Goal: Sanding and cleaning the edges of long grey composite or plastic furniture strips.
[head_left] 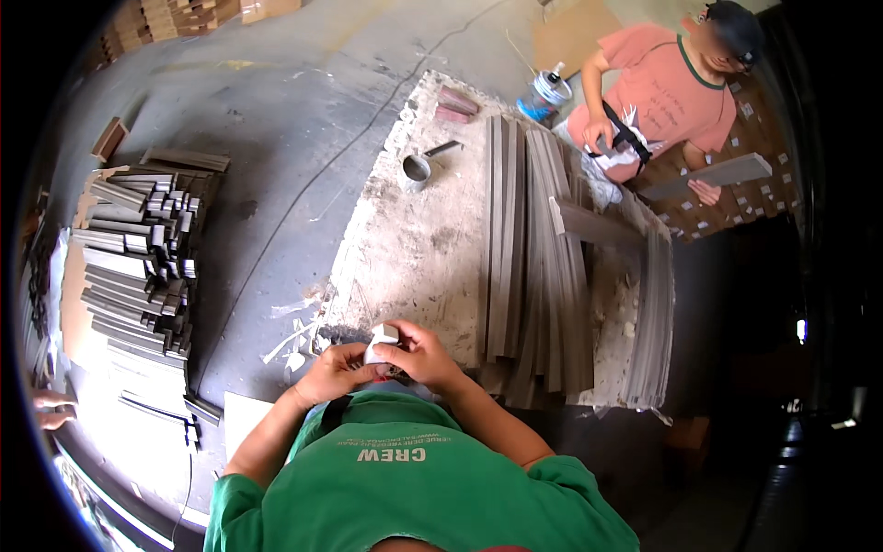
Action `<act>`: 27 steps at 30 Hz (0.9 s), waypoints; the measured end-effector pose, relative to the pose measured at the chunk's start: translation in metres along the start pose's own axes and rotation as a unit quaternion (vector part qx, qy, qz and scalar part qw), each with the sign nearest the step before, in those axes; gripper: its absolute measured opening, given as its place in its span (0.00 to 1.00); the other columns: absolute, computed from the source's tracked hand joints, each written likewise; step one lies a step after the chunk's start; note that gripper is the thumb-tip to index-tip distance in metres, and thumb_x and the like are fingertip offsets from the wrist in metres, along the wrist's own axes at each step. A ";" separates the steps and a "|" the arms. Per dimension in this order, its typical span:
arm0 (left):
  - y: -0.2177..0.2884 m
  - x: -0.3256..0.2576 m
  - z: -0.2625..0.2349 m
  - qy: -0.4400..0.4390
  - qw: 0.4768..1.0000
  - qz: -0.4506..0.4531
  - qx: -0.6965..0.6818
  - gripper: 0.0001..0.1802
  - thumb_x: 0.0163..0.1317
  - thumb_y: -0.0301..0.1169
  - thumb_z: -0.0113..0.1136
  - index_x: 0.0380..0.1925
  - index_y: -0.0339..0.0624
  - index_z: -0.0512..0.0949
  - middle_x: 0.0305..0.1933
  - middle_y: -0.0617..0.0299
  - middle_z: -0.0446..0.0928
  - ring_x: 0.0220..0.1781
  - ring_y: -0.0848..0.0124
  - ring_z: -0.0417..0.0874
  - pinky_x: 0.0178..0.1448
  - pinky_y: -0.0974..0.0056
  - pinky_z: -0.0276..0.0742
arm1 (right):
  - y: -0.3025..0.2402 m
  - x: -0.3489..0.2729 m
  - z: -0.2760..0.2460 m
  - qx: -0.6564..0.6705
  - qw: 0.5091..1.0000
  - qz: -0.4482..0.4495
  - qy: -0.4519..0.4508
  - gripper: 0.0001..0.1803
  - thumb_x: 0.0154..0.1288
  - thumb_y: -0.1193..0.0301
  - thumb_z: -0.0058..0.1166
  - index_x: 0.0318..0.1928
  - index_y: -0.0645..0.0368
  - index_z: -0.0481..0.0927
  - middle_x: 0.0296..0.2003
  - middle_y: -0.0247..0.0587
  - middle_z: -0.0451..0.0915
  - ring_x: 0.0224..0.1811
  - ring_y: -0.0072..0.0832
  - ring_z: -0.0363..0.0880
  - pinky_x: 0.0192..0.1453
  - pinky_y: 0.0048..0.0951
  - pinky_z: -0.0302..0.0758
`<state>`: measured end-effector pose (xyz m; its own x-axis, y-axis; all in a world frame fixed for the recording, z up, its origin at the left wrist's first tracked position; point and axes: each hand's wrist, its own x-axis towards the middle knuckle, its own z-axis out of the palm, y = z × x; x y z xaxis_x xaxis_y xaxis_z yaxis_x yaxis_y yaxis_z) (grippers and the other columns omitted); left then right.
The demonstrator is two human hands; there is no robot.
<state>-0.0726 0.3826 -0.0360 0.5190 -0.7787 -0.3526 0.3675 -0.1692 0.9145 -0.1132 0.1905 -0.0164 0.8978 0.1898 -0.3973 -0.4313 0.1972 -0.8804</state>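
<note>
Close in front of my body, at the near edge of the worktable (pixel 405 267), both hands meet on a small white object (pixel 383 337) with an angular, block-like top. What exactly it is I cannot make out. My left hand (pixel 337 372) grips its lower left side with the fingers curled. My right hand (pixel 423 359) pinches it from the right, the thumb across its front. Something dark and reddish shows just beneath the fingers, mostly hidden. To the right of my hands, long grey-brown strips (pixel 504 239) lie side by side along the table.
A can (pixel 416 169) with a dark-handled tool and reddish blocks (pixel 456 103) sit toward the table's far end. Beyond it is a bucket (pixel 544 94). A co-worker (pixel 658 101) at far right holds a strip (pixel 722 175). Stacked strips (pixel 138 267) lie at left; a cable crosses the floor.
</note>
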 end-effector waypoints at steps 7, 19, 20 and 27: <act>-0.030 -0.022 0.021 0.216 0.975 0.011 -0.042 0.15 0.62 0.32 0.60 0.43 0.31 0.77 0.32 0.61 0.81 0.35 0.77 0.80 0.41 0.72 0.75 | -0.042 0.017 -0.072 -0.129 0.961 -0.174 0.171 0.32 0.62 0.69 0.57 0.63 0.61 0.57 0.32 0.40 0.78 0.31 0.23 0.76 0.29 0.23 0.73; -0.034 -0.018 0.036 0.315 0.949 -0.002 0.019 0.16 0.62 0.37 0.60 0.39 0.33 0.78 0.28 0.56 0.82 0.29 0.70 0.82 0.35 0.70 0.75 | -0.052 0.027 -0.109 0.071 0.938 -0.277 0.196 0.28 0.55 0.69 0.65 0.54 0.64 0.67 0.33 0.40 0.79 0.30 0.21 0.77 0.30 0.22 0.77; -0.037 -0.011 0.034 0.299 0.954 -0.006 0.023 0.16 0.62 0.37 0.60 0.39 0.33 0.78 0.28 0.57 0.82 0.29 0.70 0.82 0.35 0.70 0.75 | -0.051 0.023 -0.107 0.043 0.952 -0.256 0.164 0.24 0.55 0.70 0.65 0.50 0.64 0.71 0.33 0.39 0.79 0.32 0.21 0.77 0.33 0.22 0.77; -0.020 0.036 0.027 0.146 0.983 -0.007 0.112 0.14 0.63 0.33 0.59 0.41 0.32 0.77 0.31 0.58 0.82 0.31 0.73 0.81 0.38 0.71 0.75 | -0.038 -0.066 -0.131 -0.016 0.908 -0.306 0.284 0.12 0.56 0.72 0.63 0.37 0.65 0.78 0.27 0.35 0.79 0.29 0.17 0.76 0.32 0.22 0.74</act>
<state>-0.0815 0.3415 -0.0617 0.7268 -0.5734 -0.3782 0.2148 -0.3332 0.9181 -0.1441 0.0446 0.0094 0.8733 -0.4750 0.1081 0.1594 0.0689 -0.9848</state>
